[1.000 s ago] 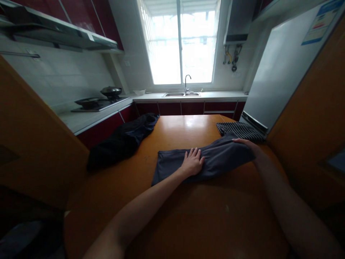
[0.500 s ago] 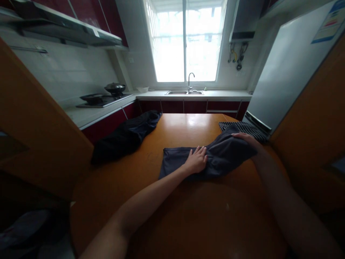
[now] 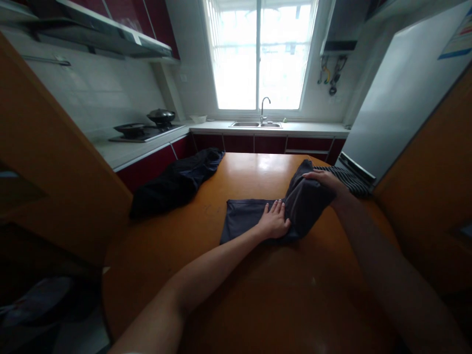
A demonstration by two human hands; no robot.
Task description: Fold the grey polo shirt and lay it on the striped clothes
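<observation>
A dark grey garment [image 3: 250, 221] lies across the middle of the orange table [image 3: 265, 305]. My left hand [image 3: 275, 221] rests flat on its middle, fingers stretched out and together. My right hand [image 3: 324, 181] grips the garment's right end and holds it raised above the table, folded over towards the left hand.
A black garment [image 3: 177, 182] lies heaped at the table's left edge. A striped cloth [image 3: 350, 179] lies at the far right by the white fridge [image 3: 401, 93]. Beyond are the counter with a sink [image 3: 256, 125], a stove with pans [image 3: 147, 129] and a bright window.
My right hand has lifted the garment's right end off the table and carried it leftwards and up. My left hand has stayed pressed on the garment's middle.
</observation>
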